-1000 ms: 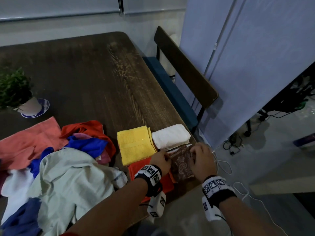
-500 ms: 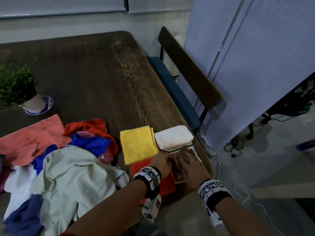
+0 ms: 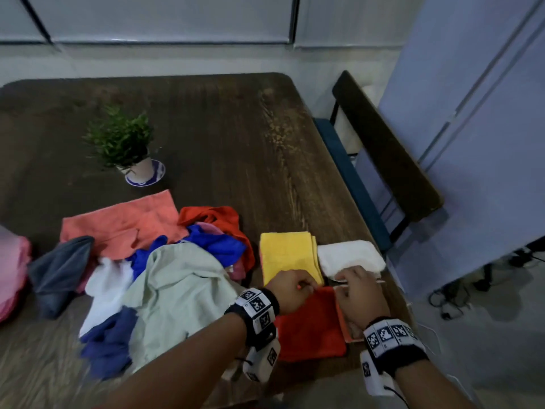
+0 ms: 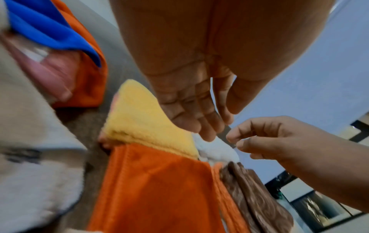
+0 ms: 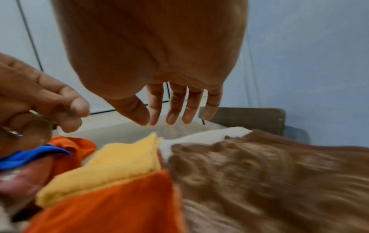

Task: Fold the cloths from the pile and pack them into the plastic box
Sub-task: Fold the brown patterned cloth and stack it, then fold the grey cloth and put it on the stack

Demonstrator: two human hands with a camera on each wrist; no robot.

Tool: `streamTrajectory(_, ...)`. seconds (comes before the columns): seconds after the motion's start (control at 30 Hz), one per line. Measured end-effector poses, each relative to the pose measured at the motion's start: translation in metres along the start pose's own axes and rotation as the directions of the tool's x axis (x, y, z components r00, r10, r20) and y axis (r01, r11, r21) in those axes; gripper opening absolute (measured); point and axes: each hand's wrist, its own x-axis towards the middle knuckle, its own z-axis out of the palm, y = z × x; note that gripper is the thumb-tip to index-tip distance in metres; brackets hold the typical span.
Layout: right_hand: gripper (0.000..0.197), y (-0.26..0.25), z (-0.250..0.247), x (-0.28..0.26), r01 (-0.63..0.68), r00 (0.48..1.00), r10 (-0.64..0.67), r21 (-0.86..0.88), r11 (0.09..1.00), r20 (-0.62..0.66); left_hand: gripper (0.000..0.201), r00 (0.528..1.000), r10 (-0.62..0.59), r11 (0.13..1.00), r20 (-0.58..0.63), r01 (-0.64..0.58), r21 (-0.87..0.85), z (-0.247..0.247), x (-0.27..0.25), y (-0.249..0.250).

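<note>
Four folded cloths: lie side by side at the near right corner of the dark wooden table — orange, brown, yellow, white.
Left hand: above the near edge of the folded yellow terry towel; fingers straight and relaxed in the left wrist view, gripping nothing.
Right hand: over the folded brown patterned cloth; the right wrist view shows the fingers spread and straight, clear of the fabric, holding nothing.
Folded orange cloth: flat at the near table edge, touching the yellow towel beyond it and the brown cloth on its right.
Folded white towel: just beyond the right hand, beside the yellow towel, near the table's right edge.
Unfolded pile: left of the folded set — a pale grey-green garment on top, with crumpled royal-blue cloths, a rumpled red-orange cloth, a white one, a grey one and a spread coral-pink cloth behind.
Plastic box: not clearly visible in any view; I cannot tell where it stands.
Progress: by my judgement well under half — folding begun, most of the pile untouched, nothing visibly packed.
Farther back: a small potted green plant on a blue-rimmed saucer on the table; a dark wooden chair with a blue seat at the right.
</note>
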Motion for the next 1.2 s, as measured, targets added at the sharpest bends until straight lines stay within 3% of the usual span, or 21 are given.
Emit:
streamTrajectory(0.27, 0.012, -0.151, 0.028, 0.028, 0.296, 0.949, -0.313, 0.241, 0.924, 0.038, 0.022, 0.961, -0.069, 0.982, -0.269, 0.019, -0.187, -0.093, -0.075, -0.073)
streamTrajectory(0.5, 0.01, -0.283, 0.078, 0.019, 0.424, 0.858, -0.49, 0.33, 0.843, 0.151, 0.019, 0.83, -0.317, 0.936, -0.459, 0.197, -0.291, -0.169, -0.172, -0.19)
streamTrajectory(0.77, 0.013, -0.373, 0.13, 0.004, 0.403, 0.838, -0.493, 0.342, 0.849, 0.233, 0.021, 0.718, -0.473, 0.88, -0.51, 0.411, -0.239, -0.226, -0.243, -0.294)
streamTrajectory(0.9, 0.026, -0.393, 0.145, 0.009, 0.46, 0.831, -0.497, 0.194, 0.867, 0.251, 0.017, 0.667, -0.479, 0.875, -0.57, 0.417, -0.247, -0.257, -0.248, -0.318)
streamTrajectory(0.97, 0.033, -0.4, 0.149, 0.014, 0.441, 0.843, -0.451, 0.104, 0.892, 0.292, 0.031, 0.645, -0.436, 0.882, -0.628, 0.445, -0.155, -0.268, -0.246, -0.327)
streamTrajectory(1.03, 0.033, -0.409, 0.151, 0.017, 0.428, 0.851, -0.402, -0.004, 0.904, 0.339, 0.044, 0.649, -0.433, 0.854, -0.625, 0.518, -0.053, -0.276, -0.245, -0.331)
streamTrajectory(1.2, 0.027, -0.435, 0.157, 0.017, 0.392, 0.87, -0.355, -0.042, 0.919, 0.343, 0.067, 0.745, -0.49, 0.749, -0.453, 0.625, 0.218, -0.275, -0.245, -0.347)
